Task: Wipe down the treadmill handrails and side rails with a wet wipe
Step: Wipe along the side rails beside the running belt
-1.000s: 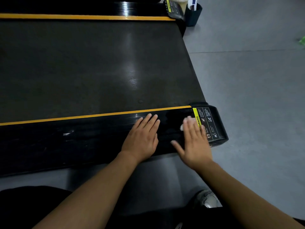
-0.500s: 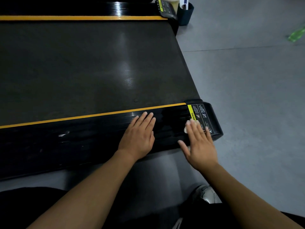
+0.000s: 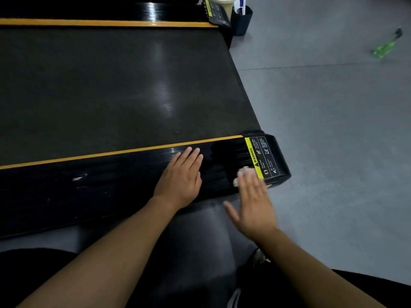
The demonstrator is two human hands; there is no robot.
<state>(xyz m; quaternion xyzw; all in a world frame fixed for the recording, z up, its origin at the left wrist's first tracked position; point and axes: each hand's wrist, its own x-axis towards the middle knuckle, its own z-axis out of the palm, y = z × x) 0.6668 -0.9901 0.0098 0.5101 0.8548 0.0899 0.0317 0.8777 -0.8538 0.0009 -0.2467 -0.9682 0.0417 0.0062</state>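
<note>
Treadmill cleaning, rear corner: a wet wipe (image 3: 235,182) is pressed under the straight fingers of the right hand (image 3: 253,205) at the lower right of the frame. It lies on the near side rail (image 3: 111,187), just beside the yellow-edged warning label (image 3: 261,158) on the end cap (image 3: 279,156). Only two white edges of the wipe are seen past the fingers, which are blurred; the thumb is spread to the left, off the rail's near edge. The left hand (image 3: 180,178) is laid flat on the same rail at lower centre, fingers straight and together, with nothing held. The two hands are set apart, with a darker, wet-looking patch on the black plastic between them. The upper left is filled by the belt (image 3: 111,85), and the far side rail (image 3: 89,11) is seen along the top edge. A green bottle (image 3: 387,44) is seen on the grey floor (image 3: 333,152) at upper right. No handrail is in view.

The rail's rear end is judged to be the part being wiped. The wipe is pinned only by flat fingers, not gripped, so it could be bunched up or left behind on a stroke. The label's edge could be lifted if it is rubbed hard while wet. The stretch at lower left, where pale scuffs (image 3: 79,178) are seen, could be missed if the left hand is not shifted.
</note>
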